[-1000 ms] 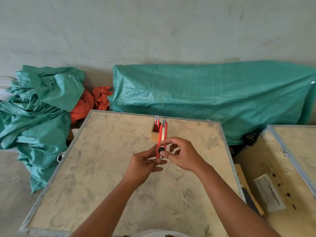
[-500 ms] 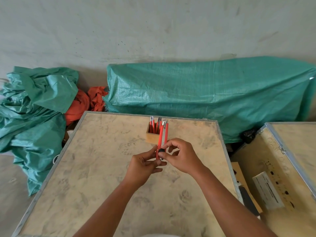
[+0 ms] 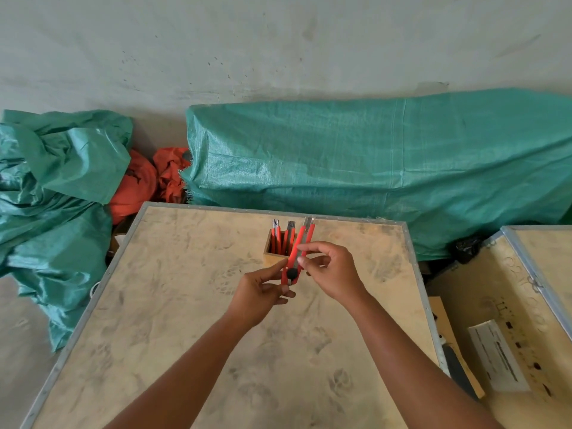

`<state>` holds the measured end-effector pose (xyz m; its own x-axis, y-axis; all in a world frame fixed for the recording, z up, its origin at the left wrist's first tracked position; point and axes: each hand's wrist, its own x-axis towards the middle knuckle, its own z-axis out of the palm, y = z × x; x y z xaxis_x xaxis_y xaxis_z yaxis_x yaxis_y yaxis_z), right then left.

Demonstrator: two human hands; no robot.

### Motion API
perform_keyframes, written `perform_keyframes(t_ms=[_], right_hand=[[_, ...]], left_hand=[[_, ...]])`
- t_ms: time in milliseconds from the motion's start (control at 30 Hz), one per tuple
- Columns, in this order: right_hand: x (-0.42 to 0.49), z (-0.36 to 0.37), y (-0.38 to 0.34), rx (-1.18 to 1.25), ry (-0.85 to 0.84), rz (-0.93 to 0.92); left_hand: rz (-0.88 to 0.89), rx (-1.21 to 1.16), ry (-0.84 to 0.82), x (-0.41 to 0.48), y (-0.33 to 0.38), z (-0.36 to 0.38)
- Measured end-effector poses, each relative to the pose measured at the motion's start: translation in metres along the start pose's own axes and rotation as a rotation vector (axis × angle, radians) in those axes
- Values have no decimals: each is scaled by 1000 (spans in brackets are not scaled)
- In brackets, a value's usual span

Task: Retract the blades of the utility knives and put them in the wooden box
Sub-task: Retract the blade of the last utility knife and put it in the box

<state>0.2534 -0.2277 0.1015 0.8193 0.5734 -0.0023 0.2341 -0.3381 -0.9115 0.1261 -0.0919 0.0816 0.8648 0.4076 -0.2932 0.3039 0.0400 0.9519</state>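
Red utility knife (image 3: 297, 255) pinched by left hand (image 3: 260, 292) and right hand (image 3: 332, 272), blade looks retracted; next, drop it upright into wooden box (image 3: 272, 253)

A red utility knife (image 3: 297, 254) is raised just before the wooden box (image 3: 272, 255) of upright red knives (image 3: 280, 239).

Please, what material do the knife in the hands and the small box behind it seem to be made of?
The utility knife: red body, probably plastic, with a smooth, slightly glossy look; grey strip along it, likely metal; black knob at the near end. The wooden box: pale, matte, unpainted wood by its colour, though the grain is too small to confirm.
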Motion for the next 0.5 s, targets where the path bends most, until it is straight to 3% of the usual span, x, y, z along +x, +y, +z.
perform_keyframes(t_ms=[133,333,500], right_hand=[[40,8,14,-23,49,9],[87,32,47,-81,201,-11],[98,57,73,-181,235,-97]], left_hand=[[19,175,0,44,2,-10],[50,359,142,99,-2,-16],[-116,456,109,127,-18,-11]])
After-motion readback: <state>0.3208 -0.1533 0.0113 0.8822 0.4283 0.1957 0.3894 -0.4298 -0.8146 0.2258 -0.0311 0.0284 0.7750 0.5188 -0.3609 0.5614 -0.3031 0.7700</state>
